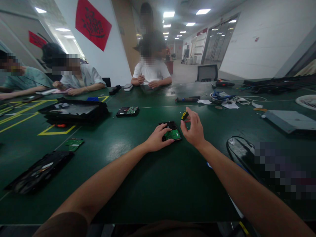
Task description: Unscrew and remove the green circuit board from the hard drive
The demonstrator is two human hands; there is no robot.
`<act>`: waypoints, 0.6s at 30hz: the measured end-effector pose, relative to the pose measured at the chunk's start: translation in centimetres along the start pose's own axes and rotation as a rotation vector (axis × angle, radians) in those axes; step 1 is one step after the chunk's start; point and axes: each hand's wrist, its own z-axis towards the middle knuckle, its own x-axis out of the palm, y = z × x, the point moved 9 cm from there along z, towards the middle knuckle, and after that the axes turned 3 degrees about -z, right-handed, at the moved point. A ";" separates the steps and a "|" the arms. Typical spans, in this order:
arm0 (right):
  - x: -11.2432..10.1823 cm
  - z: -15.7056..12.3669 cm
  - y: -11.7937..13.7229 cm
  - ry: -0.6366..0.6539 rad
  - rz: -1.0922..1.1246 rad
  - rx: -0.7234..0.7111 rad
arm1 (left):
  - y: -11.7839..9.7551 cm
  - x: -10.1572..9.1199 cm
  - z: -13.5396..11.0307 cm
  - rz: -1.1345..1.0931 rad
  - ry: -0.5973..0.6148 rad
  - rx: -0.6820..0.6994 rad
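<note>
A hard drive (pixel 173 134) with a green circuit board lies on the green table in front of me. My left hand (pixel 158 138) grips it from the left, thumb along the near edge and fingers across the black far part. Just to the right and slightly above the table, my right hand (pixel 194 129) is closed on a small screwdriver (pixel 184 115) with a yellow and black handle. The screwdriver's tip cannot be made out, and it appears apart from the drive. Part of the drive is hidden under my left fingers.
Another hard drive (pixel 127 111) lies farther back. Black trays (pixel 74 110) stand at left, with a loose circuit board (pixel 74 144) and a black part (pixel 40 171) nearer. At right are a grey metal box (pixel 291 121) and cables (pixel 223 96). Several people sit across the table.
</note>
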 end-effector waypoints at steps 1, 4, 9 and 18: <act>0.0 0.0 0.0 0.003 0.001 0.002 | -0.1 -0.1 0.0 0.001 -0.003 0.000; 0.0 0.0 -0.3 -0.009 0.002 0.027 | -0.2 -0.1 0.0 0.000 0.001 -0.003; 0.0 -0.1 -0.4 -0.007 0.015 0.032 | -0.1 0.0 0.0 0.005 0.004 -0.008; -0.2 -0.1 -0.2 -0.026 -0.013 0.036 | 0.0 0.1 0.0 0.015 -0.003 0.001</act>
